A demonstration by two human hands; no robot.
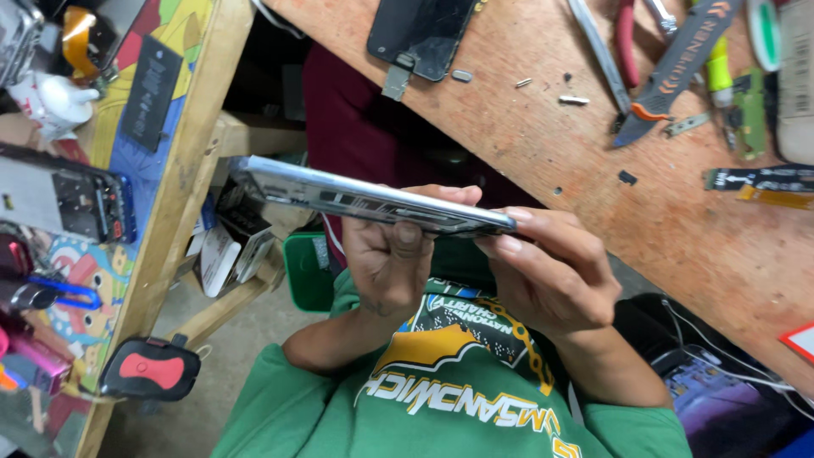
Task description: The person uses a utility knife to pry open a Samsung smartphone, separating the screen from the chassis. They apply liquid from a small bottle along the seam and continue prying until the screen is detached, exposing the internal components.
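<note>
Item: silver-edged phone [365, 199], held edge-on between our two hands. Our left hand [392, 254] grips it from beneath at the middle; our right hand [551, 276] pinches its right end, fingertips on the edge. Far right, on the wooden bench [678, 229]: a detached dark screen panel [420, 34], small loose metal parts [573, 100], a grey-and-orange prying tool [674, 68], a flex cable [759, 182]. Left: a colourful table [182, 110] bearing an opened phone [64, 199]. Near left: a black-and-red case [151, 370].
</note>
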